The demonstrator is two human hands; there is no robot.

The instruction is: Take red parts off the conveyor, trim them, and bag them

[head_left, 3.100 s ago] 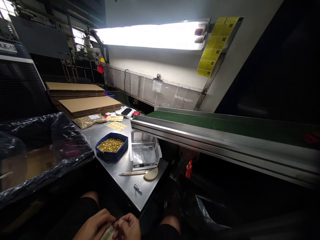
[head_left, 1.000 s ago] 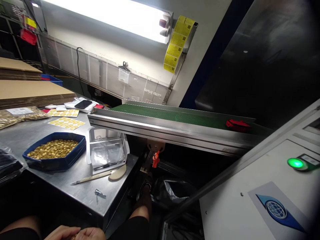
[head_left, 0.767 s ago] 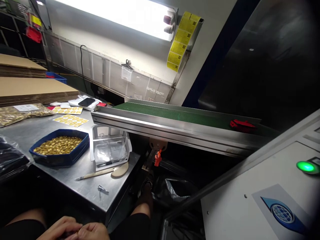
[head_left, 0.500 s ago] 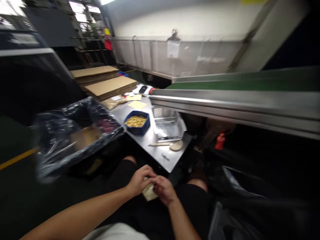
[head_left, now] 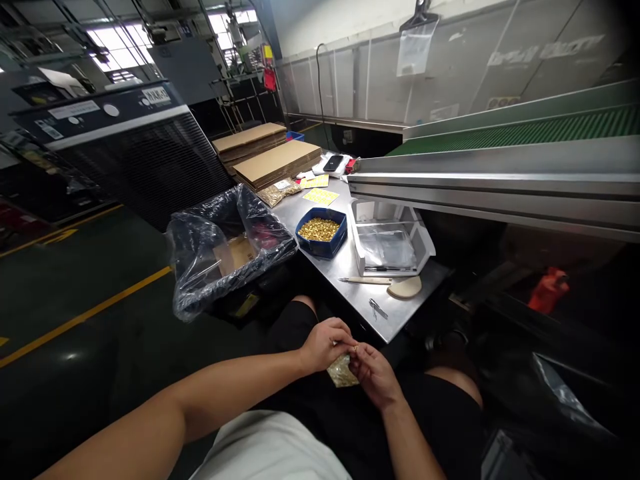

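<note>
Both my hands meet over my lap: the left hand (head_left: pixel 324 344) and right hand (head_left: pixel 373 373) pinch a small clear bag of brass parts (head_left: pixel 341 372) between them. Ahead, on the steel bench (head_left: pixel 350 297), sits a blue tray of brass parts (head_left: pixel 321 233), well apart from the bag.

Dark concrete floor (head_left: pixel 75 293) with yellow lines at left. Steel table (head_left: pixel 350 267) at centre. Green conveyor (head_left: pixel 525 130) at right. Grey panelled wall (head_left: pixel 450 60) far behind. Louvred dark machine (head_left: pixel 125 153) at far left. Bright windows (head_left: pixel 115 43) at top left.
</note>
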